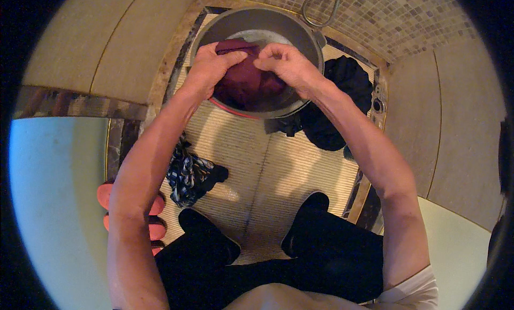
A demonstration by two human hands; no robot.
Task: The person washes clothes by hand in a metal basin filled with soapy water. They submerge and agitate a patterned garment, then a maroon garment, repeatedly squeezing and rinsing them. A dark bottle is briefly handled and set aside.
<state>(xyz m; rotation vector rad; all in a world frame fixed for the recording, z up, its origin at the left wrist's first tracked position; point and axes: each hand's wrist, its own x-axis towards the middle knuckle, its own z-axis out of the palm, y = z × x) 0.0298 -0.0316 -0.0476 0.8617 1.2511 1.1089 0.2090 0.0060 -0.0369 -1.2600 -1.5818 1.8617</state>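
A wet maroon cloth garment (245,79) lies bunched in a large grey basin (253,19) with whitish, sudsy-looking water (263,36) behind it. The upper left of the cloth is in the grip of my left hand (215,65), its thumb resting on top along a folded edge. My right hand (287,63) pinches the same cloth near its upper right with curled fingers. Most of the basin's bottom is hidden by the cloth and my hands.
Black clothing (347,85) is heaped on the ribbed floor (257,161) right of the basin. A patterned cloth (190,175) lies at front left, with pink slippers (157,231) beyond my left arm. A metal shower hose (335,9) hangs against the mosaic wall (385,17).
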